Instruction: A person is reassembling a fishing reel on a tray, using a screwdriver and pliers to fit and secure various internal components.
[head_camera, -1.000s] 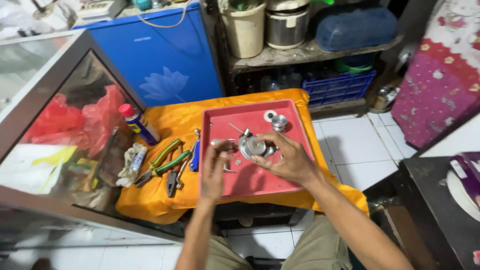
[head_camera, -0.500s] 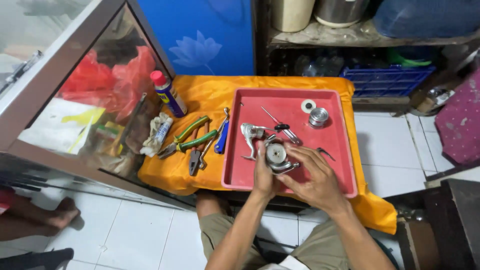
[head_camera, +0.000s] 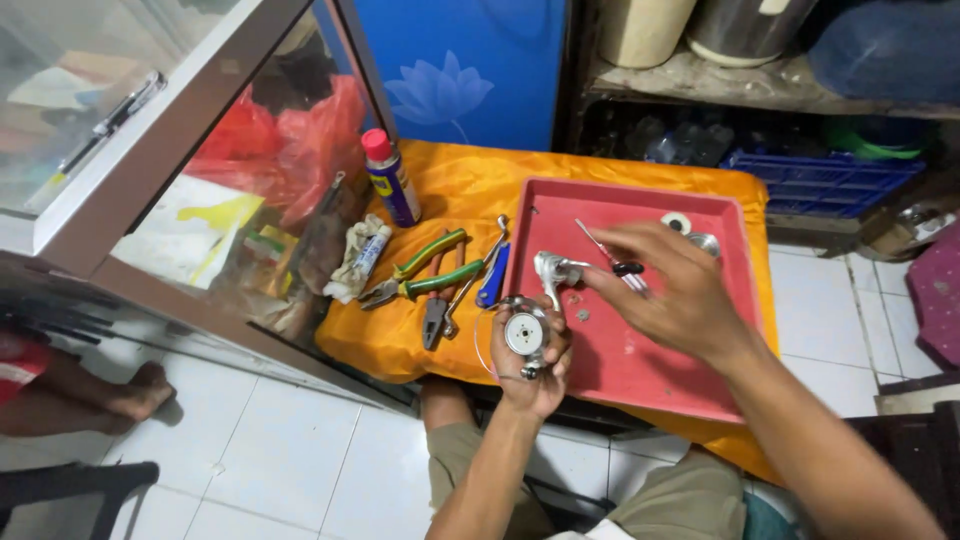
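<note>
Moved: since half a second ago my left hand (head_camera: 530, 365) has carried the reel (head_camera: 528, 330) off the tray (head_camera: 640, 370) to its left edge; my right hand (head_camera: 670, 290) has lifted away.
Left hand: clamped round the reel, round face up.
Right hand: fingers spread above the tray, apart from the reel; I cannot tell if it grips the screwdriver (head_camera: 612, 260) under it.
Tray: red, on an orange cloth (head_camera: 470, 190).
Beside: pliers (head_camera: 420, 280), spray can (head_camera: 390, 178).
</note>
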